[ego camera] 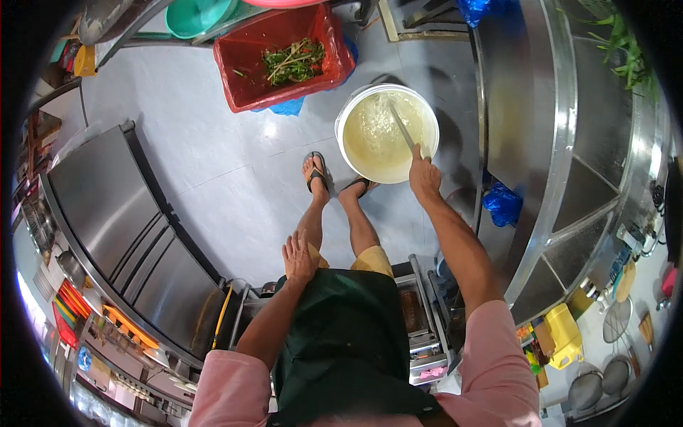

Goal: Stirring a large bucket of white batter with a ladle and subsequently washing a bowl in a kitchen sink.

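My right hand (426, 173) is closed around the handle of a long stirring tool (402, 125). Its far end dips into a pale yellow liquid (373, 144), so the tip is hidden and the kind of tool cannot be told. Foam and ripples show on the surface around it. The liquid fills much of a round white bucket (340, 128), which stands on the floor just beyond my feet. My left hand (299, 257) rests with spread fingers at my left thigh, beside the dark green apron (347, 331), and holds nothing.
A red-lined bin (235, 80) with green plant scraps (293, 61) stands beyond the bucket, to the left. Along the right runs a stainless steel counter (565, 123). A steel cabinet (101, 187) is at the left. Blue plastic bags (502, 204) hang by the counter's edge.
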The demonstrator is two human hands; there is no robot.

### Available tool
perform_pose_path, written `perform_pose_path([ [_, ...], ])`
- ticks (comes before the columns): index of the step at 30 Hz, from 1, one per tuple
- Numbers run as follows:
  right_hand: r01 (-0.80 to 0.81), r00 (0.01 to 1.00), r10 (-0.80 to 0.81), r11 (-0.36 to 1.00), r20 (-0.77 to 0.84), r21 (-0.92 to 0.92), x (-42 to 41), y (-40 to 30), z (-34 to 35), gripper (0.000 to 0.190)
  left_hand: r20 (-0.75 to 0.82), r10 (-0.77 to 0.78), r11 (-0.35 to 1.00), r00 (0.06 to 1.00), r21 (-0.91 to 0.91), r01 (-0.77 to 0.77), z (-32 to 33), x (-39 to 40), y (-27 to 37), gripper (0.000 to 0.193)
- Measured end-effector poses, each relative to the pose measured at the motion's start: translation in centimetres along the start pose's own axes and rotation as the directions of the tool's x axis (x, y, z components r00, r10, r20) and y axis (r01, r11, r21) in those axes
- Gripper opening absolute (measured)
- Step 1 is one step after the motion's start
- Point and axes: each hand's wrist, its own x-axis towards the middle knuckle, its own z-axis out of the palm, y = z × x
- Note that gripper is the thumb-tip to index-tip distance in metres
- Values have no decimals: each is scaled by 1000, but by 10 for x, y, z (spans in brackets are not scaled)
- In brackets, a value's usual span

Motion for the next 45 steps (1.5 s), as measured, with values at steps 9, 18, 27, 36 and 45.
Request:
perform_pose_path([
  [9, -32, 960, 38, 999, 276, -28, 88, -10, 39, 37, -42, 41, 993, 998, -112, -45, 23, 28, -16, 83],
  [18, -296, 683, -24, 905, 730, 306, 70, -19, 18, 43, -54, 32, 982, 998, -183, -41, 30, 30, -33, 79],
  [27, -215, 677, -150, 896, 720, 388, 0, -4, -64, 40, -52, 60, 983, 997, -169, -68, 13, 26, -36, 76],
  [36, -267, 824, 56, 916, 564, 299, -63, 9, -110, 34, -43, 72, 986, 997, -145, -77, 17, 30, -37, 68],
  [45, -61, 928, 106, 989, 358, -136, 3, 8, -16, 38, -51, 68, 985, 996, -155, -75, 19, 33, -37, 69],
])
